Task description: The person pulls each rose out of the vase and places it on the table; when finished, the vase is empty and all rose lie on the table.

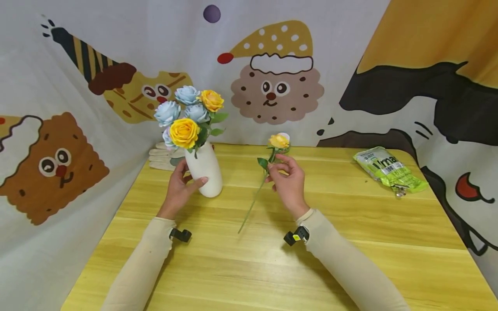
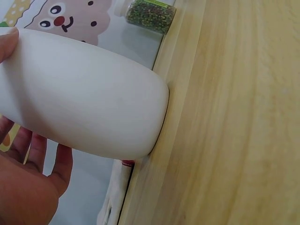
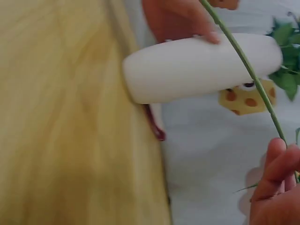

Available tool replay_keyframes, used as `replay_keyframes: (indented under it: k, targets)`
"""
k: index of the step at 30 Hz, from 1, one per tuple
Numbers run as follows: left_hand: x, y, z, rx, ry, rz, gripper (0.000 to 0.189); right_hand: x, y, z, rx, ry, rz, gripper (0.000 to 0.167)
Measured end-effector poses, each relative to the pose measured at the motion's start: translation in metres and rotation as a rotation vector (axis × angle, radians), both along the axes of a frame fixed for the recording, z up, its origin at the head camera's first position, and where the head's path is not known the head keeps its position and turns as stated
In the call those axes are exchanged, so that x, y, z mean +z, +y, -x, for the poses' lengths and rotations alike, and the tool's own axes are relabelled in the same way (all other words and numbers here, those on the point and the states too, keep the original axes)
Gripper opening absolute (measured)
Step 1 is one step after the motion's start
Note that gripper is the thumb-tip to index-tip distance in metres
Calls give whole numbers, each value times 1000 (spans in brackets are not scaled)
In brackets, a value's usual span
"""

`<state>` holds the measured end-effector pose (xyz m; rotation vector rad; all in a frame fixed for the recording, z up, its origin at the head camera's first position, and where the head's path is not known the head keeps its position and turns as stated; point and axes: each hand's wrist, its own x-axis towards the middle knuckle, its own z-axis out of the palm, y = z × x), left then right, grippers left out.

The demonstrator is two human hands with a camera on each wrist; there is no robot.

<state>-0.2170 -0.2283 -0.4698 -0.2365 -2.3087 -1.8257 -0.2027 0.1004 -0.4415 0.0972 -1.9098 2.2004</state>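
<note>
My left hand (image 1: 180,190) grips a white vase (image 1: 208,175) at its side, the thumb across the front. The vase stands upright on the table, holding several pale blue roses (image 1: 168,113) and two yellow roses (image 1: 184,133). In the left wrist view the vase's base (image 2: 145,112) meets the tabletop. My right hand (image 1: 288,181) pinches the stem of a single yellow rose (image 1: 279,141) just under its leaves, to the right of the vase. Its long green stem (image 3: 246,63) slants down toward the left in the head view and crosses before the vase in the right wrist view.
Behind the single rose stands a jar (image 2: 149,16) of small green and dark bits, mostly hidden in the head view. Folded light gloves (image 1: 160,159) lie behind the vase. A green packet (image 1: 391,168) lies at the back right. A patterned cloth (image 1: 334,112) hangs behind the table (image 1: 241,268).
</note>
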Motion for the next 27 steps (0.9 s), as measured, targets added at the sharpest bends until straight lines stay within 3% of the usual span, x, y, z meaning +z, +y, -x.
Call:
replay_keyframes:
  k: [5,13,19,27]
  targets:
    - [-2,-1,-1,6,-10,-1,72,-17,-9,0,90,-101,-124,36]
    - [-1,-1,1,-9,12,-3,71,-35,-24,4,198,-232,-218,37]
    - [0,0,1,-3,12,2,70,-41,-32,11,242,-302,-230,37]
    - [-1,0,1,-10,16,-11,69,-51,-40,14,331,-403,-152,44]
